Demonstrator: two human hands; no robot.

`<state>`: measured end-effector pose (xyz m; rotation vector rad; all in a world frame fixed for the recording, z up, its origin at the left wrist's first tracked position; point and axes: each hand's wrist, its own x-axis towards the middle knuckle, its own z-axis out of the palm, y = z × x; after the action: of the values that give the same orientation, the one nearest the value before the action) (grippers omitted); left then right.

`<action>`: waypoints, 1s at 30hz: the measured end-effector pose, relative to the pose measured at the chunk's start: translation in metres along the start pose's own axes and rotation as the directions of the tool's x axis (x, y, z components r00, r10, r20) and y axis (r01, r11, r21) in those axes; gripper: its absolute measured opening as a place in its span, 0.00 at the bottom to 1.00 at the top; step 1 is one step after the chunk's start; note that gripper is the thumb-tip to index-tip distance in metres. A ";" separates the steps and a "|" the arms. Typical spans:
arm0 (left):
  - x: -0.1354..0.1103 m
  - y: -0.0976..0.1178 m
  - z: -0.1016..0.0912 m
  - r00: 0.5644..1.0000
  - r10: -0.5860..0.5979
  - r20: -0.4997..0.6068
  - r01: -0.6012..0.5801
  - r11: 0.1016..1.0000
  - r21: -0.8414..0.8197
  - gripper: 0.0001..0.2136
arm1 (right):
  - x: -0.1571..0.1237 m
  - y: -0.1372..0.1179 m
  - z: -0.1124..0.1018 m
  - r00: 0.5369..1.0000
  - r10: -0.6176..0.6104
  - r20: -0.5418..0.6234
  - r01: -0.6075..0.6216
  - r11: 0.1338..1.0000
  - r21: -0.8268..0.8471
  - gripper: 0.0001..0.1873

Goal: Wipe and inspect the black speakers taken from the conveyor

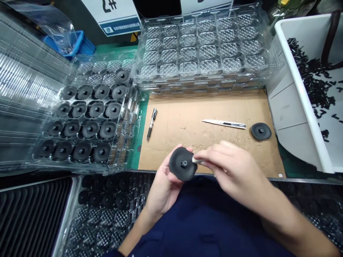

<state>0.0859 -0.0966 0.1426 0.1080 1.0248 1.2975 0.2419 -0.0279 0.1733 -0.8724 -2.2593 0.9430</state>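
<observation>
My left hand [164, 184] holds a black rounded disc part [179, 170] with a short stem at its centre, stem side up, above the front edge of the cardboard. The fingers of my right hand [230, 166] are pinched at that part's right rim. Between them is a small pale scrap [197, 160] whose kind I cannot make out. A similar black disc part [261, 131] lies on the cardboard at the right. Beyond my hands lie a white utility knife [224, 124] and, farther left, a pen [152, 125].
At left, a clear plastic tray [125, 117] carries rows of black disc parts. Stacked clear trays [203, 76] stand behind the cardboard sheet [174, 107]. A white bin [302, 89] on the right contains small black pieces. A blue basket [83, 44] sits back left.
</observation>
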 end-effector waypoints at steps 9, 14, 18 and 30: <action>0.004 -0.003 -0.003 0.990 0.074 0.120 -0.080 0.996 0.049 0.31 | 0.003 0.008 -0.006 0.997 0.072 0.015 -0.073 0.989 0.125 0.12; 0.005 0.001 0.000 0.983 0.060 0.175 -0.073 0.995 0.068 0.32 | 0.003 0.011 -0.007 0.975 -0.084 -0.204 0.109 0.987 0.116 0.14; 0.006 0.002 -0.002 0.978 -0.044 0.203 0.018 0.992 0.127 0.33 | 0.013 0.022 -0.013 0.942 -0.331 0.059 0.323 0.940 0.112 0.14; 0.012 -0.003 -0.008 0.972 0.067 0.224 -0.086 0.993 0.077 0.33 | -0.005 0.001 0.023 0.980 -0.047 -0.194 0.065 0.994 0.090 0.16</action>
<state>0.0817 -0.0914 0.1297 0.3543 0.8920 1.2788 0.2299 -0.0409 0.1575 -0.8165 -2.0474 0.8945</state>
